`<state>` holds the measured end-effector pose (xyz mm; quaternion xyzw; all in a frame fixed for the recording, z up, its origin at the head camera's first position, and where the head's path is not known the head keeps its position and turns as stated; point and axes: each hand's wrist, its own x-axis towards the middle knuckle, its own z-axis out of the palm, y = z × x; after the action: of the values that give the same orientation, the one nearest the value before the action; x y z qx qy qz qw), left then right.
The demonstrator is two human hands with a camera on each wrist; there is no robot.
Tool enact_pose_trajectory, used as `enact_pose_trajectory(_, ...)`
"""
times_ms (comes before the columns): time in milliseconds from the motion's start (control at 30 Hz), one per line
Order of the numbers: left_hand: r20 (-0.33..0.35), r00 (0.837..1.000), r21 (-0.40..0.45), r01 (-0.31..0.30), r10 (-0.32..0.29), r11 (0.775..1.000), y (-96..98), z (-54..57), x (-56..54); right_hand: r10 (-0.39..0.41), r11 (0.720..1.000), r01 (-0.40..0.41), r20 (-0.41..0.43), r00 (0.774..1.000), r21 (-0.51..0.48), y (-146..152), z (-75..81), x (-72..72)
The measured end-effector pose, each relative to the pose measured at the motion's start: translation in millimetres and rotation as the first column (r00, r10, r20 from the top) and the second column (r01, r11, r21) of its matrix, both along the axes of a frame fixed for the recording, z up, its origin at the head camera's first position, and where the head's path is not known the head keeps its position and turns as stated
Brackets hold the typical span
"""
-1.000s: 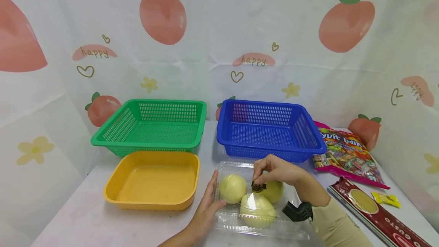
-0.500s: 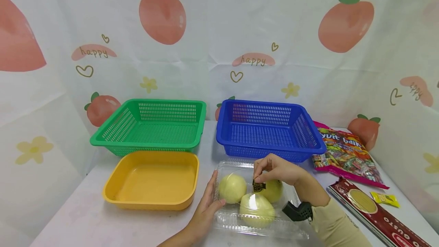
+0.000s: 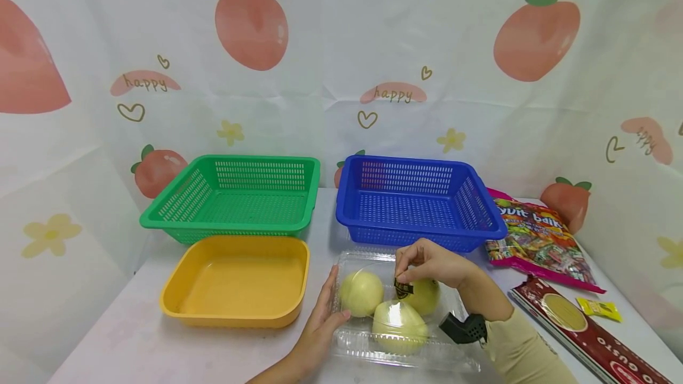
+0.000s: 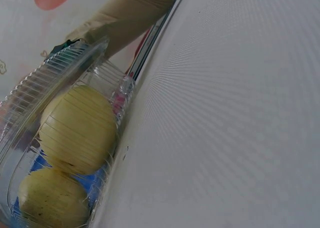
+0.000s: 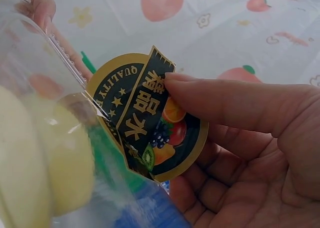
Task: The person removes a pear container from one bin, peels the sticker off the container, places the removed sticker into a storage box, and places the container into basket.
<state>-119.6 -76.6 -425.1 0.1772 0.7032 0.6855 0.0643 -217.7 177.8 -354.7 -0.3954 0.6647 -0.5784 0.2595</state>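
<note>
We had the right hand (image 3: 432,262) pinching the black-and-gold label (image 5: 145,112) between thumb and fingers, other fingers curled below. Left hand (image 3: 320,322): fingers straight along the left wall of the clear box (image 3: 411,360), thumb on its top edge, nothing clenched. We placed the box between the hands, lying flat on the tabletop (image 3: 128,348). The label stood tilted up from the lid under the right fingertips, lower edge against the plastic; we couldn't tell how much was stuck down. We read QUALITY on it, plus stars and printed fruit.

Inside the box we counted three pale green fruits (image 3: 400,322): one just beside the left thumb, one below the right fingers, one closer to the person, between the hands. Right wrist wore a black device (image 3: 463,328), just above the beige sleeve (image 3: 523,348).

Left of the left hand we noted the yellow tray (image 3: 235,320), with the green basket (image 3: 229,233) beyond it. Blue basket (image 3: 421,233) sat straight ahead of the right hand. To that hand's right we logged the candy bag (image 3: 539,242), dark red pack (image 3: 587,330) and small yellow packet (image 3: 599,309).
</note>
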Motion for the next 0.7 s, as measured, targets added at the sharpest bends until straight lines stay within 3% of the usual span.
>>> enact_pose_trajectory(700, -0.001, 1.0, 0.001, 0.005, -0.005, 1.0, -0.3, 0.6, 0.6, -0.02, 1.0, 0.02, 0.014, 1.0, 0.003, 2.5, -1.5, -2.8)
